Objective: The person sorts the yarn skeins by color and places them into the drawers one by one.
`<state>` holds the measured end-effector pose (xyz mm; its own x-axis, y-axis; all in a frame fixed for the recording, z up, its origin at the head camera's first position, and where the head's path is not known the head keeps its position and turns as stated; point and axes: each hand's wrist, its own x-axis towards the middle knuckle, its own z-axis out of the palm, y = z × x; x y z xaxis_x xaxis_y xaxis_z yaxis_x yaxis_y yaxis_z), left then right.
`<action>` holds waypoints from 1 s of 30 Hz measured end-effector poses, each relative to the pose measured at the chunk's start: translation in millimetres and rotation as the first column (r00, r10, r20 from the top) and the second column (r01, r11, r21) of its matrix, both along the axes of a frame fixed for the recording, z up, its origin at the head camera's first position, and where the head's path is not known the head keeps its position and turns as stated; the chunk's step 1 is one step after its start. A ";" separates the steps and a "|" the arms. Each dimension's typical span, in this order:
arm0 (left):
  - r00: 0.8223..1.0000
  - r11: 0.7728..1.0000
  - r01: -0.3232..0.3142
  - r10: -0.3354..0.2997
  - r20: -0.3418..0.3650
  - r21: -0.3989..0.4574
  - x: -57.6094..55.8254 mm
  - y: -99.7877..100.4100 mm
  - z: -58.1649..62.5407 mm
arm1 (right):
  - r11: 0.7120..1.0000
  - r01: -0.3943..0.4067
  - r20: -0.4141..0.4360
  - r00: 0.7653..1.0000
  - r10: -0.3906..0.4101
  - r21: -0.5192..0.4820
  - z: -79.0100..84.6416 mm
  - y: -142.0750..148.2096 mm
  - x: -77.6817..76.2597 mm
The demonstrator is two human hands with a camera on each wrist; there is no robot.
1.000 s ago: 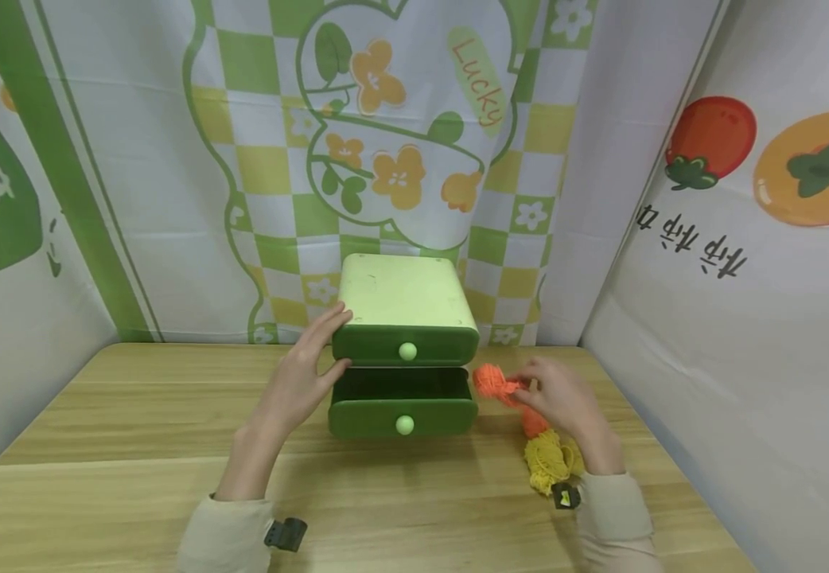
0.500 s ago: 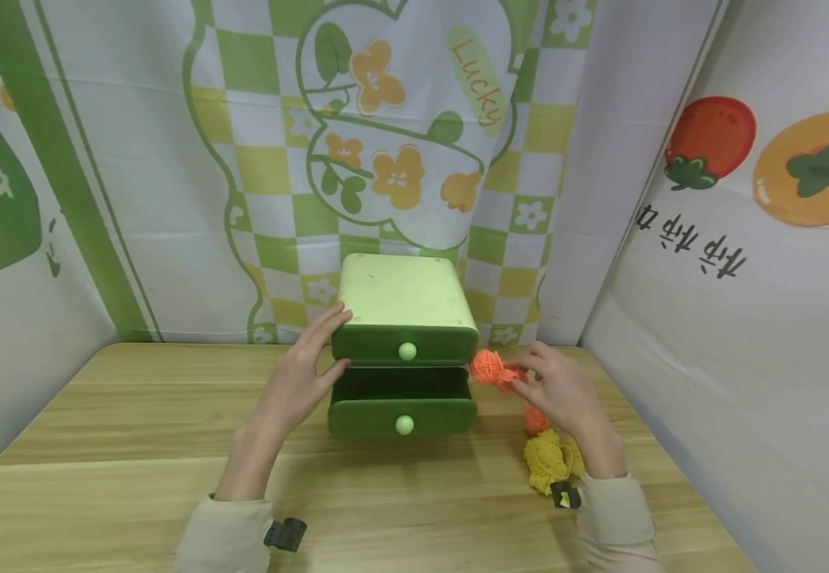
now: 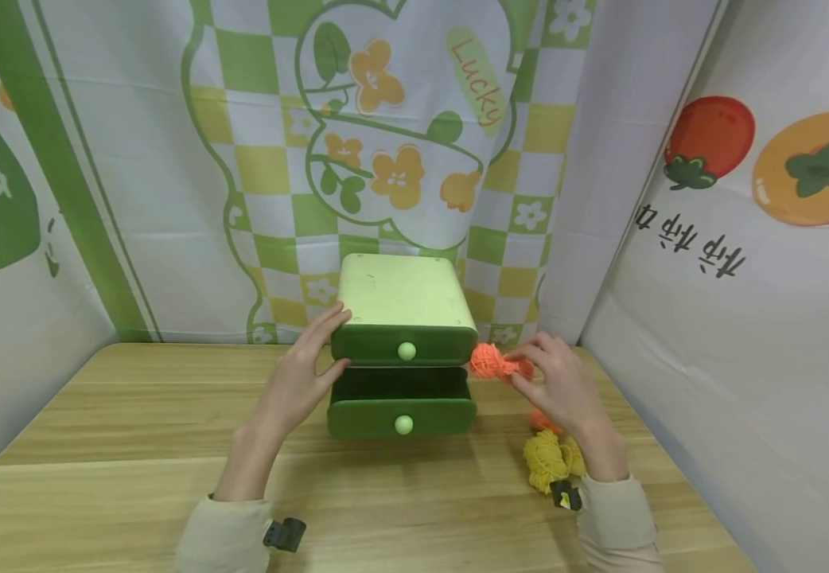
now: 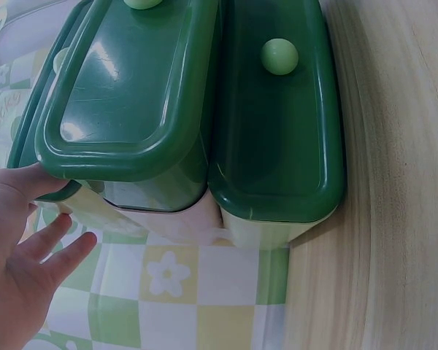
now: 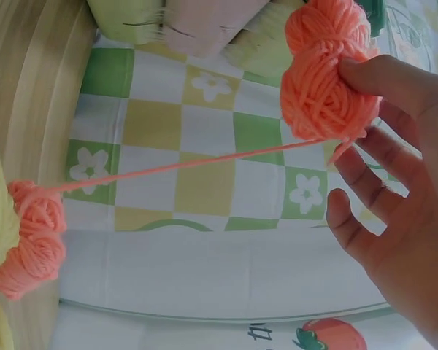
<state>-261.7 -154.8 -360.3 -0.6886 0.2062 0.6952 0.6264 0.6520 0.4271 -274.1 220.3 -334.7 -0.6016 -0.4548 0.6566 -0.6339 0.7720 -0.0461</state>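
Note:
A light green cabinet (image 3: 403,288) with dark green drawers stands at the back of the table. Its upper drawer (image 3: 371,345) is closed, and the drawer below it (image 3: 364,418) is pulled out. My left hand (image 3: 301,383) rests against the cabinet's left side, fingers fairly straight and thumb near the gap between these drawers. Just right of the cabinet, my right hand (image 3: 561,386) pinches an orange yarn bundle (image 5: 328,87) between thumb and fingers, above the table. One strand (image 5: 197,162) runs from it to a second orange yarn bundle (image 5: 36,240) on the table.
Yellow yarn (image 3: 546,460) lies on the wooden table (image 3: 400,509) beside the second orange bundle, near my right wrist. The left wrist view shows another closed drawer (image 4: 277,138) below the pulled-out one. Printed curtains (image 3: 264,159) hang close behind and beside the table.
My right hand has lifted the orange yarn bundle slightly, away from the orange bundle on the table. My left hand and the drawers have stayed where they were.

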 end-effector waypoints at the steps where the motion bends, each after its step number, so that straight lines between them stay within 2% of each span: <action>1: 1.000 1.000 0.000 0.000 -0.002 0.000 -0.1 0.0 -0.1 | 1.000 -0.003 -0.009 1.000 0.003 -0.004 0.6 -0.3 0.4; 20: 1.000 1.000 0.006 -0.006 -0.003 0.000 0.0 -0.3 -0.8 | 0.993 -0.076 -0.175 0.983 0.060 -0.087 7.5 -2.6 3.2; 30: 1.000 1.000 0.011 -0.011 -0.003 0.002 -0.4 -0.3 -0.7 | 0.985 -0.025 -0.158 0.987 -0.002 -0.169 8.1 -2.5 4.2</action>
<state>-262.1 -155.1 -361.0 -0.6843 0.2128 0.6975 0.6350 0.6442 0.4264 -270.0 217.8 -326.6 -0.4800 -0.3350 0.8108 -0.6527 0.7539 -0.0749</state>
